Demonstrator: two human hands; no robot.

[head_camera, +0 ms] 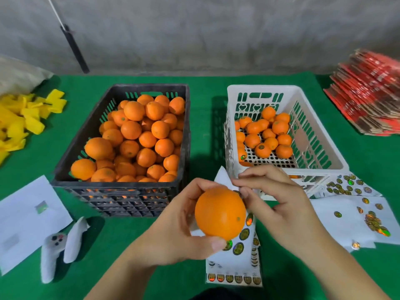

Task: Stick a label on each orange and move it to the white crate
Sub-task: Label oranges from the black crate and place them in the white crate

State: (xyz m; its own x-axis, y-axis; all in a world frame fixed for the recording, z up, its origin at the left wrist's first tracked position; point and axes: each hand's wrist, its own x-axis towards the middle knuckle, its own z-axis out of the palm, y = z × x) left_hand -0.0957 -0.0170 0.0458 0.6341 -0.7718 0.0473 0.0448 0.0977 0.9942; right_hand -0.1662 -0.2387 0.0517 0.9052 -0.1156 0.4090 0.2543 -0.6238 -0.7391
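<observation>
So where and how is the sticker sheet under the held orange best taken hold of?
Pinch the sticker sheet at its raised white top corner, coming from the right, as the right hand does. That corner is free and bare of stickers; the orange in the left hand covers the middle.

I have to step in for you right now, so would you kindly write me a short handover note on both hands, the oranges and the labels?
Left hand: grips one orange over the label sheet in front of you.
Right hand: pinches at the sheet's upper edge beside that orange, seemingly peeling a label; no label shows on the orange's visible side.
Black crate, left: piled with oranges to do.
White crate, right: a partial layer of finished oranges, several showing labels.
More label sheets lie to the right.
Left to do: label the held orange, put it in the white crate, then work through the black crate.
</observation>
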